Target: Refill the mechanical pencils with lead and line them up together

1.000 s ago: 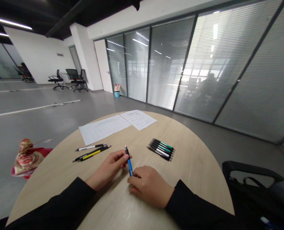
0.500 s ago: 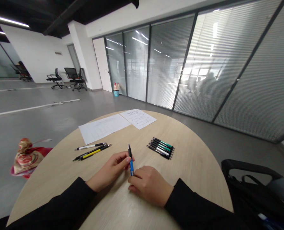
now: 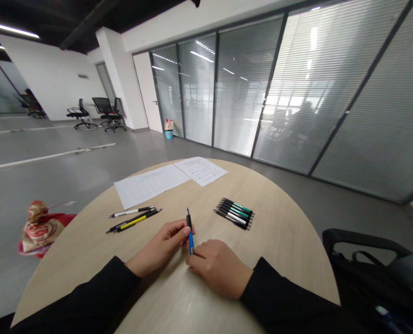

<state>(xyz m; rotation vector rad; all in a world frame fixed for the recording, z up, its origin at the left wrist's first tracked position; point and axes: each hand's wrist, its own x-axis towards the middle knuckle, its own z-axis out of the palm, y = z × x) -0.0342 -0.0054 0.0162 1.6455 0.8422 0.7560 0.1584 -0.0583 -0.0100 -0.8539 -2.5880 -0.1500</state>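
A black-and-blue ballpoint pen (image 3: 191, 236) points tip-up and away from me, above the middle of the table. The thumb and fingers of my left hand (image 3: 164, 246) are closed around its middle. My right hand (image 3: 218, 268) is curled at the pen's lower end, its fingers closed there and hiding the very end. To the left lie three loose pens: a white one (image 3: 132, 212), a black one (image 3: 123, 224) and a yellow one (image 3: 135, 222). On the right, a row of several pens (image 3: 233, 213), black with green or white barrels, lies side by side.
Two printed sheets, a wide one (image 3: 151, 184) and a smaller one (image 3: 203, 170), lie at the far edge of the round wooden table (image 3: 262, 185). A red and tan bag (image 3: 41, 229) is beyond the left edge. A black chair (image 3: 366, 243) stands at the right.
Almost nothing differs. Both hands keep their places on the pen, and the view has shifted very slightly.
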